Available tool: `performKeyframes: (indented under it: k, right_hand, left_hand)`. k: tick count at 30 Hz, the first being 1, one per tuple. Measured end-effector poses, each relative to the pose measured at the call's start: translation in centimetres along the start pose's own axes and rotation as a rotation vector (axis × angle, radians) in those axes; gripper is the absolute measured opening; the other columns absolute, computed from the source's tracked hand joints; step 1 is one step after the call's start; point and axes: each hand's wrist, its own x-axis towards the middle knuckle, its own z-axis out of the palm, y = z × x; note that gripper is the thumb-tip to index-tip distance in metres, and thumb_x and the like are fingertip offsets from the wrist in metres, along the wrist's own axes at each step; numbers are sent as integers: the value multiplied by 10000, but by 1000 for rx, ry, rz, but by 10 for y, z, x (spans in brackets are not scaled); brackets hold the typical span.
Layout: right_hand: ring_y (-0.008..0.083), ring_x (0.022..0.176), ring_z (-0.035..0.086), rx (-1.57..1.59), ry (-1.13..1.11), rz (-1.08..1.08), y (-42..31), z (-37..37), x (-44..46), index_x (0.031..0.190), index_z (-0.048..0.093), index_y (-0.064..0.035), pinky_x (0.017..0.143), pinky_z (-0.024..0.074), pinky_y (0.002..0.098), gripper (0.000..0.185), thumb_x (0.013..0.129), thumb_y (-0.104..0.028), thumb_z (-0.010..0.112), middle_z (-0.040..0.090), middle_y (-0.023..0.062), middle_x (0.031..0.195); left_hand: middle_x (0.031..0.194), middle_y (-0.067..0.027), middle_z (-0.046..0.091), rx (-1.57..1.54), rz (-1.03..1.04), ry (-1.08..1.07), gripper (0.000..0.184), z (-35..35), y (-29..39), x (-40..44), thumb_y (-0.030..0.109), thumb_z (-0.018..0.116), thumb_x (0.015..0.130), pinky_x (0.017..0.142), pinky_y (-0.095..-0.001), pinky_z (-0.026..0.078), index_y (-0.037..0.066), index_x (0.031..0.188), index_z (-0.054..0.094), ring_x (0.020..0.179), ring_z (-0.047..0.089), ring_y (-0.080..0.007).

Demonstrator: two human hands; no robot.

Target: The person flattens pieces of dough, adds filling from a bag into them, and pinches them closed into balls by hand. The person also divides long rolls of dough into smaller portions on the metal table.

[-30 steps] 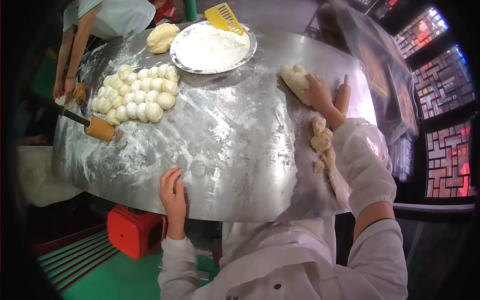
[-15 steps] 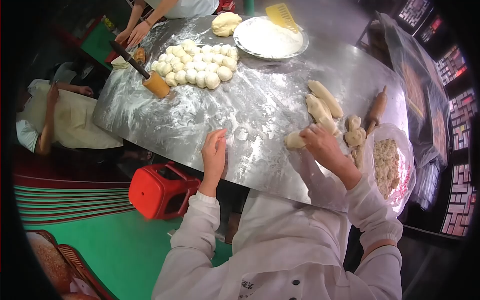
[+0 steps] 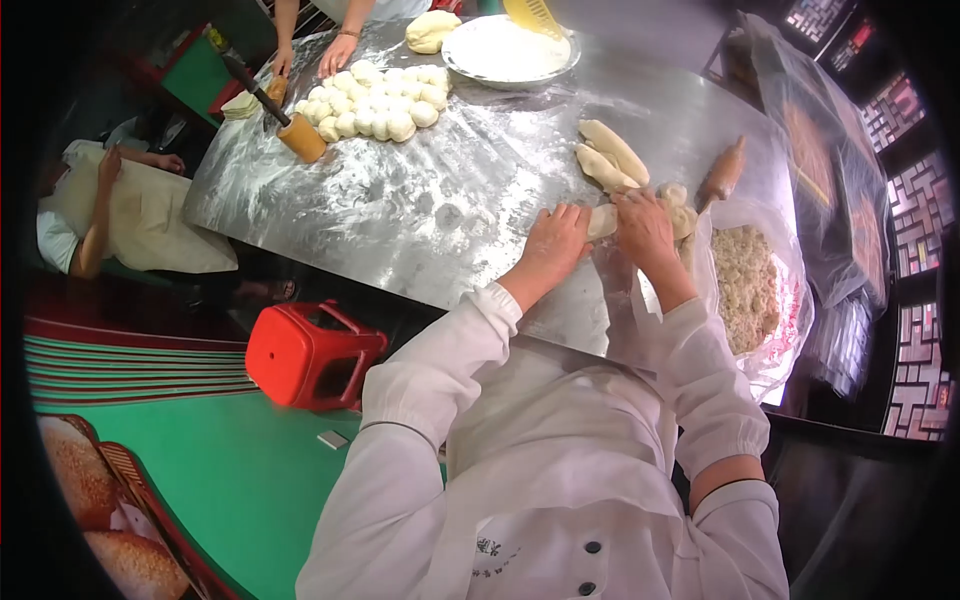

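Note:
A short piece of dough [image 3: 602,222] lies on the metal table, mostly covered by my two hands. My left hand [image 3: 558,243] closes over its left end, knuckles up. On its right end my right hand [image 3: 646,228] is closed, with fingers bent down over the dough. Just behind are two longer dough rolls [image 3: 618,150], pale and lying side by side. Small dough lumps [image 3: 680,212] sit right of my right hand. Close to my right forearm stands an open plastic bag of crumbly, pale brown filling [image 3: 745,285].
A rolling pin [image 3: 724,170] lies behind the bag. Farther off are rows of dough balls [image 3: 385,108], a flour basin [image 3: 490,62] with a yellow scraper [image 3: 533,16], a dough mass [image 3: 432,32] and a wooden roller [image 3: 301,138]. Another person's hands [image 3: 338,55] work at the far edge. A red stool [image 3: 290,355] stands left.
My left hand has moved right from above the bare tabletop onto the dough piece beside my right hand. The view has shifted slightly. The other person's hands have moved apart.

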Motion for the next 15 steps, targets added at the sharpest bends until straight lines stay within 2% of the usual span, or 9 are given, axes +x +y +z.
performKeyframes:
  k: [2,4,6,7,9,11,12,14,15]
  right_hand:
    - [296,1193,557,3,52,99,23,-13,-2,1231,650,-109,965,440,444,329,930,-100,518,642,64,1275]
    - [322,1180,559,19,61,140,35,-23,-12,1216,645,-84,966,448,458,308,933,-84,524,640,94,1261]
    - [346,1146,567,89,244,48,34,-39,-30,1184,638,-53,961,452,467,287,910,-37,558,641,126,1234]
    - [352,1132,569,210,219,-2,22,-49,-46,1169,635,-40,962,451,462,282,894,-15,574,643,138,1215]
    - [344,1086,593,346,197,-109,-8,-53,-73,1100,662,-64,922,468,447,263,845,-8,633,667,143,1163]
    - [367,1067,592,460,118,-130,-24,-42,-92,1064,656,-44,930,472,457,211,855,-16,641,667,152,1150]
    - [372,1066,590,519,91,-120,-29,-27,-98,1063,655,-39,933,471,460,211,853,-14,643,664,154,1155]
    - [373,1073,589,547,98,-110,-33,-16,-100,1075,653,-35,936,471,459,225,851,-13,644,657,161,1168]
    - [375,1079,588,571,102,-91,-35,-13,-99,1087,651,-31,938,470,459,239,849,-13,645,651,168,1181]
  left_hand:
    - [1224,-132,627,0,-28,-108,504,-10,-8,1,259,735,854,940,-380,462,17,1278,608,1143,585,-292]
    - [1135,-130,659,-282,-296,31,415,-40,-32,-11,218,745,854,847,-365,504,15,1204,650,985,648,-253]
    - [1087,-196,667,-464,-425,246,342,-64,-77,-28,213,696,883,878,-404,508,14,1161,680,990,653,-343]
    - [1095,-201,672,-475,-486,342,310,-82,-96,-39,197,684,896,886,-414,502,15,1146,686,1006,650,-353]
    - [1054,-201,692,-329,-496,436,334,-105,-148,-57,213,690,896,897,-418,498,23,1169,666,973,659,-378]
    - [996,-181,711,-88,-658,338,343,-106,-185,-70,207,696,894,898,-426,472,56,1196,637,932,676,-370]
    - [996,-181,711,-84,-662,336,343,-97,-185,-76,207,696,894,898,-426,472,56,1196,637,932,676,-370]
    - [941,-157,723,327,-714,186,341,-80,-172,-73,196,690,899,889,-442,441,106,1219,614,898,688,-353]
    - [942,-134,725,338,-694,138,353,-71,-160,-66,177,694,888,886,-435,411,134,1227,606,911,687,-316]
